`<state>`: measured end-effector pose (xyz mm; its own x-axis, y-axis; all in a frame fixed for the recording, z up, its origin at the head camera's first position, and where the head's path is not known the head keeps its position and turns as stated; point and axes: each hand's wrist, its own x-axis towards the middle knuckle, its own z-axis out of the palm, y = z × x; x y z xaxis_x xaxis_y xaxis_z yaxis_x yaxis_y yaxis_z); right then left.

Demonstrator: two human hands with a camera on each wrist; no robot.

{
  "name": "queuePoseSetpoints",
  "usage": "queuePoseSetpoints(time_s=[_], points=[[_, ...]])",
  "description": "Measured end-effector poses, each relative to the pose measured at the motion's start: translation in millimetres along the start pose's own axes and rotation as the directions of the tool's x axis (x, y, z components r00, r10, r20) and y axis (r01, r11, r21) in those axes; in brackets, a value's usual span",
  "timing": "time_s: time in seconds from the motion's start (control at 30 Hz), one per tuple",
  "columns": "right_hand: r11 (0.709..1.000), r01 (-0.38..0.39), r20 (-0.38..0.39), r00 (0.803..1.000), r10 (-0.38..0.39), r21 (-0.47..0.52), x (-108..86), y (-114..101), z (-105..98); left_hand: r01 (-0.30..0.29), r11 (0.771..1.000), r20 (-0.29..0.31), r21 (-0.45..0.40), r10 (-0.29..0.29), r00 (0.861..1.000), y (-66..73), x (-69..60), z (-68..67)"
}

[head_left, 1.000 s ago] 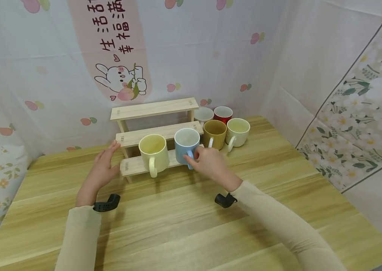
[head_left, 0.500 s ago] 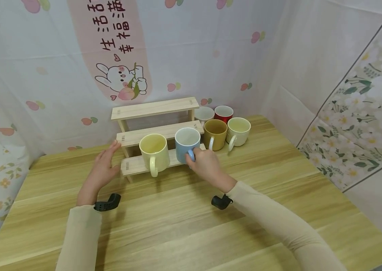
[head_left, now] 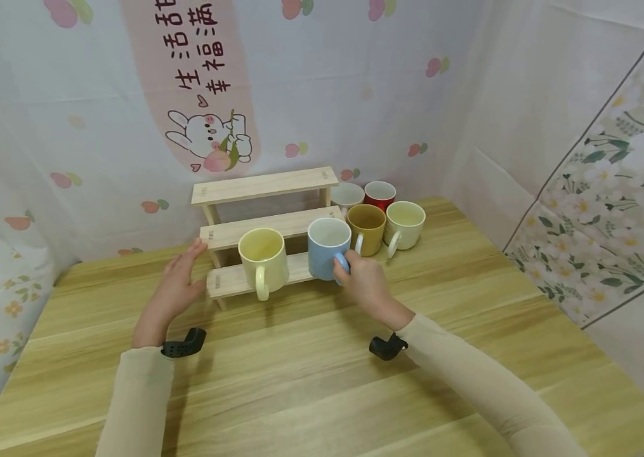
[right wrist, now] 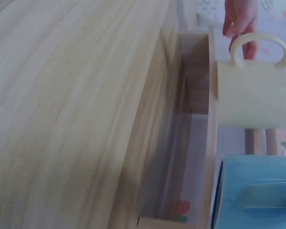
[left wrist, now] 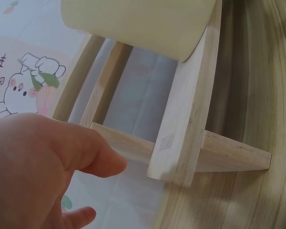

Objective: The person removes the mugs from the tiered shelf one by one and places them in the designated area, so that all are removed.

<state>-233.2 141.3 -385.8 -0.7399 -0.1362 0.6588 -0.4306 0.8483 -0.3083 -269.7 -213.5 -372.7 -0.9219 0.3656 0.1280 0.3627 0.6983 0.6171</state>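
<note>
My right hand (head_left: 368, 284) grips the handle of a light blue mug (head_left: 324, 257) at the right part of the lowest step of a three-tier wooden rack (head_left: 264, 185). The mug is upright; I cannot tell whether its base touches the step. To its left, a pale yellow mug (head_left: 264, 259) stands on the same step, handle toward me. At the rack's left end my left hand (head_left: 176, 289) holds nothing, fingers extended by the middle step. In the left wrist view its thumb (left wrist: 102, 157) is apart from the lowest step; whether the fingertips touch the rack is unclear.
Right of the rack, a brown mug (head_left: 366, 231), a cream mug (head_left: 404, 226), a red mug (head_left: 380, 193) and a whitish mug (head_left: 348, 194) stand close together on the wooden table (head_left: 299, 381). A printed cloth (head_left: 356, 95) hangs behind.
My right hand has closed on the blue mug's handle and shifted the mug a little to the right, away from the yellow mug. My left hand stays by the rack's left end.
</note>
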Motion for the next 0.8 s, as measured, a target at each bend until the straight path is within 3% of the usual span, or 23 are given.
queuePoseSetpoints(time_s=[0.3,0.63,0.8], points=[[0.999,0.043,-0.136,0.99,-0.045,-0.013,-9.1,22.2,-20.9,0.003,1.0,0.002,0.006,-0.003,1.0,-2.6,0.5,0.9],[0.994,0.042,-0.197,0.979,-0.06,-0.096,-23.4,44.2,-43.6,-0.009,1.0,0.003,-0.002,0.009,1.0,-2.7,3.1,0.7],[0.995,0.029,-0.188,0.981,-0.047,-0.1,-29.3,51.7,-45.8,-0.005,1.0,0.0,-0.002,0.005,1.0,-2.5,1.9,1.5]])
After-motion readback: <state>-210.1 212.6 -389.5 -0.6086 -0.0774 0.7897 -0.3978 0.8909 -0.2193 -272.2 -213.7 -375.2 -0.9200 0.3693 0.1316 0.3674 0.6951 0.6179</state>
